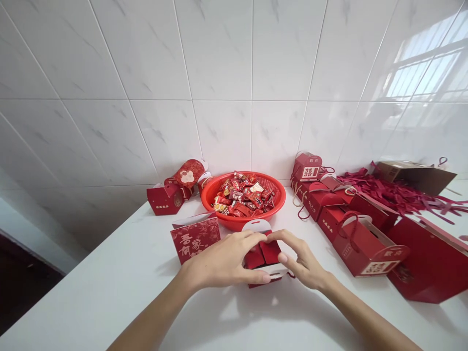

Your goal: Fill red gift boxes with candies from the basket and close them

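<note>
A small red gift box [269, 253] stands on the white table between my hands, its red top flaps folded inward. White rounded end flaps rise at its far and near sides. My left hand [228, 258] grips the box from the left, thumb along the near flap and fingers curled over the top. From the right, my right hand [300, 258] holds it, fingertips meeting those of the left hand above the flaps. Just left of it, partly behind my left hand, a red printed box [197, 238] stands with its top open. The box's inside is hidden.
A red plastic basket [280, 197] full of wrapped candies stands behind. Several red gift boxes [164, 201] sit at the back left, and more boxes [365, 246] line the right side. Beyond them lie dark red ribbons [369, 187] and a cardboard box [413, 173]. A tiled wall [223, 126] bounds the table's back.
</note>
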A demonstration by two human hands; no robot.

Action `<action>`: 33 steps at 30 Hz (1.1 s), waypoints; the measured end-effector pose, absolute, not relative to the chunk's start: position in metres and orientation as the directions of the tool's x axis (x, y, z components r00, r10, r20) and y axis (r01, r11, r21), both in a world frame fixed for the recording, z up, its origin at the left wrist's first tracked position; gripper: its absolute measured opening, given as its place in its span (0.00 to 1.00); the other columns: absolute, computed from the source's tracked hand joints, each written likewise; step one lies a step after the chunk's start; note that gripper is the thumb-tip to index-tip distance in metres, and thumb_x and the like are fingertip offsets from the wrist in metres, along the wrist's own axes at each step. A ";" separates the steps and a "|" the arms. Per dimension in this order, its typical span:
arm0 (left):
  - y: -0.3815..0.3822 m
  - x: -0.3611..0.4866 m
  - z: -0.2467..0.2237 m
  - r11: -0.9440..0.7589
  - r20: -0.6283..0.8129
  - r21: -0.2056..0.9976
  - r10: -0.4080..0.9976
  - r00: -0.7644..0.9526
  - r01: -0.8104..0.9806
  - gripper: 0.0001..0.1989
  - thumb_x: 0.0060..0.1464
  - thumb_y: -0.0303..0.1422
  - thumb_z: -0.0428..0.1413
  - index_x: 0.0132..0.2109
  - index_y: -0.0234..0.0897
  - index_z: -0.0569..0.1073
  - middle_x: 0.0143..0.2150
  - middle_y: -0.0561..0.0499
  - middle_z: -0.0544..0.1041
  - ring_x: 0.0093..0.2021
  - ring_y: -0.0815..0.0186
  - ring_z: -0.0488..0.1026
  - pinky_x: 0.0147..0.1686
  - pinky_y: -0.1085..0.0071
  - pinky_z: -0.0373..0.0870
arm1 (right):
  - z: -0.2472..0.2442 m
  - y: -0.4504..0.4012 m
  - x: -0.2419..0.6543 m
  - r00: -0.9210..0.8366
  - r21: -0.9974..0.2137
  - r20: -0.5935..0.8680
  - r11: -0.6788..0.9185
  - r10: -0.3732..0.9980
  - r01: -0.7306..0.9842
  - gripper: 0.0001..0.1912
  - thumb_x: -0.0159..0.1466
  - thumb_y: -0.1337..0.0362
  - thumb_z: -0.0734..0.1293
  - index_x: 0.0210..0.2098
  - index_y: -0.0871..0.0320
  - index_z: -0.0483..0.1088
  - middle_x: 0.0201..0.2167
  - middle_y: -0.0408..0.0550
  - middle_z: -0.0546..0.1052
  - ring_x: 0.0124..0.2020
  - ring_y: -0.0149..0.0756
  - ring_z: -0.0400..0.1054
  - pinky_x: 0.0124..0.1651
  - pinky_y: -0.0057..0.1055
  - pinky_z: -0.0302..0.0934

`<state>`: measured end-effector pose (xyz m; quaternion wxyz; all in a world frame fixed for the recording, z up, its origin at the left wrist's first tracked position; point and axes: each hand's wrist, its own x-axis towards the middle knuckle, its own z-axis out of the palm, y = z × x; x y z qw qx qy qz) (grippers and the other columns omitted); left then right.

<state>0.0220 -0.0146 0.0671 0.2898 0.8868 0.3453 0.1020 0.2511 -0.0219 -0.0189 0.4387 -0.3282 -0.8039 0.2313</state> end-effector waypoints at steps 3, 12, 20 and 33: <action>-0.012 0.023 0.066 -0.600 -0.015 0.567 0.677 0.736 0.564 0.28 0.54 0.52 0.59 0.57 0.43 0.72 0.51 0.48 0.76 0.51 0.53 0.73 0.44 0.65 0.69 | -0.018 -0.020 0.254 -0.422 -0.655 0.551 0.686 0.720 0.315 0.27 0.66 0.40 0.62 0.51 0.55 0.69 0.46 0.53 0.76 0.46 0.42 0.72 0.49 0.36 0.66; -0.014 0.028 0.066 -0.582 0.089 0.286 0.807 0.584 0.761 0.16 0.62 0.33 0.48 0.55 0.43 0.71 0.48 0.48 0.71 0.38 0.60 0.75 0.35 0.67 0.69 | -0.022 -0.019 0.253 -0.343 -0.647 0.585 0.678 0.735 0.348 0.16 0.67 0.53 0.66 0.49 0.56 0.70 0.45 0.52 0.78 0.46 0.40 0.73 0.50 0.35 0.68; -0.013 0.035 0.061 -0.439 0.039 0.249 0.895 0.444 0.863 0.29 0.57 0.35 0.54 0.65 0.37 0.60 0.56 0.40 0.67 0.49 0.52 0.73 0.44 0.59 0.71 | -0.034 -0.012 0.249 -0.236 -0.635 0.610 0.645 0.756 0.426 0.22 0.65 0.56 0.69 0.56 0.53 0.66 0.59 0.57 0.69 0.58 0.46 0.66 0.54 0.42 0.66; -0.009 0.026 0.049 -0.448 -0.077 0.442 0.844 0.531 0.777 0.16 0.63 0.41 0.46 0.47 0.43 0.76 0.44 0.48 0.68 0.40 0.59 0.74 0.40 0.63 0.69 | -0.032 -0.006 0.255 -0.263 -0.748 0.283 0.384 0.922 0.541 0.27 0.67 0.39 0.58 0.38 0.57 0.70 0.43 0.52 0.74 0.45 0.43 0.69 0.51 0.41 0.62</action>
